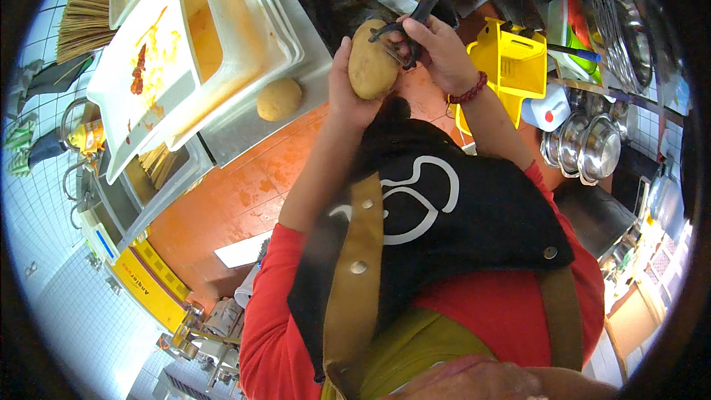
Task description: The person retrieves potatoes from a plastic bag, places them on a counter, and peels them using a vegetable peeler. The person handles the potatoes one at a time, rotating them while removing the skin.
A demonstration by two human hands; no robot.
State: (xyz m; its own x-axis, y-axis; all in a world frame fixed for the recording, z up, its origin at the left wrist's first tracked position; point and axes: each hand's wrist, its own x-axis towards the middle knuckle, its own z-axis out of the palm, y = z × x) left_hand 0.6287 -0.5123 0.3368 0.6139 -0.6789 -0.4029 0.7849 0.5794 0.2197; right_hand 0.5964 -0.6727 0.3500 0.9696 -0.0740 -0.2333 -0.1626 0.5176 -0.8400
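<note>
An unpeeled potato [371,66] rests in my left hand [347,86], its long side roughly upright in the picture. My right hand [444,55] grips a black Y-shaped vegetable peeler [425,3] by its handle. The peeler's head lies against the potato's right side; whether the blade is cutting the skin I cannot tell. A second whole potato [279,99] sits on the steel counter [244,136] to the left of my hands. My right fingers are partly hidden behind the peeler.
A stained white tray [111,89] leans over a plastic tub [211,39] on the counter. Bamboo skewers [83,22] stand at the far left. A yellow mop bucket [519,69] is on the right, near stacked metal bowls [600,147]. The tiled floor [239,200] looks wet.
</note>
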